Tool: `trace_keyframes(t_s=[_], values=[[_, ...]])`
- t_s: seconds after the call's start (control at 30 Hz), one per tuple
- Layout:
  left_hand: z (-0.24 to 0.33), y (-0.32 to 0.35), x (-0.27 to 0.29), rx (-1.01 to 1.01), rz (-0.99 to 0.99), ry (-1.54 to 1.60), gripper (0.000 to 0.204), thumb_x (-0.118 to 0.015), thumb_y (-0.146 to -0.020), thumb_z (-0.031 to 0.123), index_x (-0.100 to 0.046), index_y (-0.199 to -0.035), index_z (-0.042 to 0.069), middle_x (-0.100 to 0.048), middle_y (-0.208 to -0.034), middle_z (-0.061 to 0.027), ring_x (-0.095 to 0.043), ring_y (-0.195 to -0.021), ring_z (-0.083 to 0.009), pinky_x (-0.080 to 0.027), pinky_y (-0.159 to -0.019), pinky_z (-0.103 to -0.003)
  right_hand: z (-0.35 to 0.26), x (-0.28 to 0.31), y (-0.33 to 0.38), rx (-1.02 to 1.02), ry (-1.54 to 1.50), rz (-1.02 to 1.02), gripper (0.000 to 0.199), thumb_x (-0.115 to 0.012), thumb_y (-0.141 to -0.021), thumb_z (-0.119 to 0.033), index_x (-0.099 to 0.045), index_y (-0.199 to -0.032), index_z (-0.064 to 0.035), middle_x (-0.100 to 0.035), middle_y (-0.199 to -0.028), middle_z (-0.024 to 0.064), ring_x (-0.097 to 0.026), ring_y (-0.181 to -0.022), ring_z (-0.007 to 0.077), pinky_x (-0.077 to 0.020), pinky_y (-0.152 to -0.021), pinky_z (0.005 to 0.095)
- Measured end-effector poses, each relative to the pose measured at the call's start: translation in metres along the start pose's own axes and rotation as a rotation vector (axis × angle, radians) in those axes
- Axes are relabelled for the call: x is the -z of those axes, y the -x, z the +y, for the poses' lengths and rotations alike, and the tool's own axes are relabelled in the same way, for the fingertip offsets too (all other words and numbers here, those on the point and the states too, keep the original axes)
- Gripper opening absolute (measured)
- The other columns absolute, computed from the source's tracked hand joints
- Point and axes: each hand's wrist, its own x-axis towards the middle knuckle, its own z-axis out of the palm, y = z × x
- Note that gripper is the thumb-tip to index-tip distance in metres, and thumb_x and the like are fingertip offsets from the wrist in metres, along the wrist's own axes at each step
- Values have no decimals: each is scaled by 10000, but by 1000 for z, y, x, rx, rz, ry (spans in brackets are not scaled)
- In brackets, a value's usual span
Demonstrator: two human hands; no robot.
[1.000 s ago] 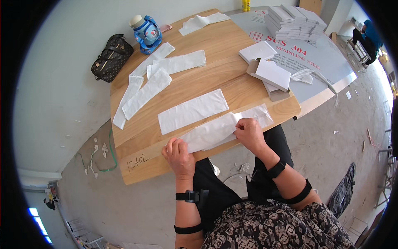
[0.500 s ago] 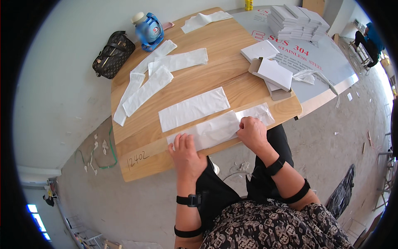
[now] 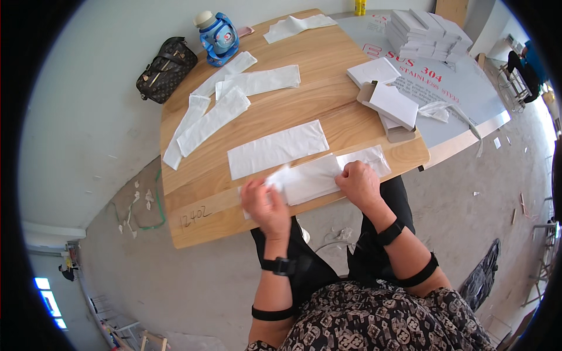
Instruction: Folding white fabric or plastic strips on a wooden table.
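One white strip (image 3: 313, 180), head cam, lies along the near edge of the wooden table (image 3: 339, 114), right in front of the person, prob. for easy reach w/ both hands. L hand (image 3: 266, 202) is at its left end, fingers part-curled, thumb apart, motion-blurred; a bit of white is raised by the fingertips, but can't tell if it's gripped. R hand (image 3: 358, 182) is closed, knuckles up, fingers bunched on the strip toward its right end, prob. to stop it sliding. Strip's long axis runs left-near to right-far, approx. parallel w/ the table's near edge; its right end points to the table's right corner. One layer seems to overlap another by R hand. 2nd strip (image 3: 278, 149) sits just far of it, axis abt. the same, prob. set apart to be clear of the hands. Other strips (image 3: 213, 120) lie far left, mixed angles, some overlapping; white box (image 3: 393, 105) far right.
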Motion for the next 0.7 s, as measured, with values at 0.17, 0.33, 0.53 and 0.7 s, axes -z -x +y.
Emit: trace_keyframes(t_s=[0.17, 0.33, 0.53, 0.7], values=[[-38, 13, 43, 558, 161, 54, 282, -588, -789, -16, -564, -1070, -5, -522, -1260, -156, -469, -1172, -365, -338, -1006, -497, -3, 3, 0, -8, 1, -10, 151, -620, -685, -148, -684, -679, -11, -650, -717, 224, -647, -695, 392, -528, -648, 453], [2, -2, 34, -138, -50, -165, 579, -557, -860, 66, -364, -1401, -12, -376, -1453, -195, -344, -1349, -372, -248, -1127, -457, -3, 2, 0, 19, 13, -10, 158, -616, -685, -151, -689, -688, -12, -652, -720, 223, -652, -699, 387, -529, -649, 448], [65, 3, -26, -275, -707, -142, 811, -676, -835, 292, -252, -1462, 3, -228, -1541, -195, -229, -1429, -339, -202, -1145, -497, -2, 0, -2, -4, -1, -28, 157, -624, -671, -164, -692, -678, -22, -648, -710, 226, -651, -696, 388, -529, -644, 446], [58, 10, -39, -280, -747, -175, 862, -659, -835, 431, -259, -1467, 3, -240, -1539, -195, -218, -1436, -318, -164, -1158, -487, 8, 12, -4, 3, -102, -29, 187, -654, -699, -194, -664, -723, -8, -649, -734, 215, -646, -724, 384, -524, -662, 447]])
